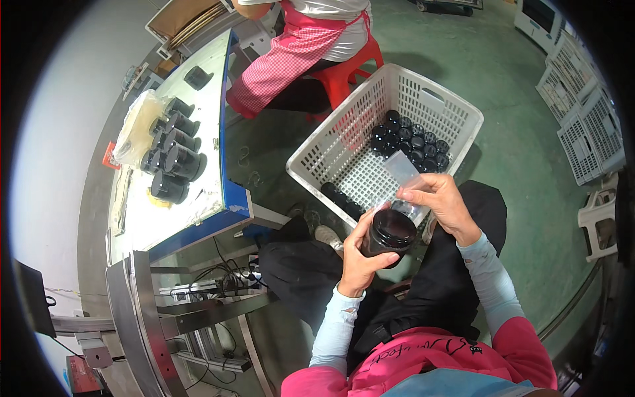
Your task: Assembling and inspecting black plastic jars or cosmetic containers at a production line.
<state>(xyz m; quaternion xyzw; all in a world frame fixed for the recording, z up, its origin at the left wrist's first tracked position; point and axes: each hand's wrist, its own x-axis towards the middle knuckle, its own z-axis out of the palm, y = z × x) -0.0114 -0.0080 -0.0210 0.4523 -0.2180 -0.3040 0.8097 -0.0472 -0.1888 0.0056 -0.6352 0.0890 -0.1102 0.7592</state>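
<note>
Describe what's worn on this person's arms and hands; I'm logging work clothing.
Both hands, left hand and right hand, are bare, with no gloves. Each forearm wears a snug pale blue sleeve to the wrist, under a pink top with short sleeves.

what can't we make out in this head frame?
- Jar base and far side: covered by the left hand.
- Clear bag: its lower edge is lost against the jar and behind the right hand.
- Basket jars: too small to count.
- Jars on the table: partly hidden by each other.
- Seated co-worker: cut off by the top edge.
</note>
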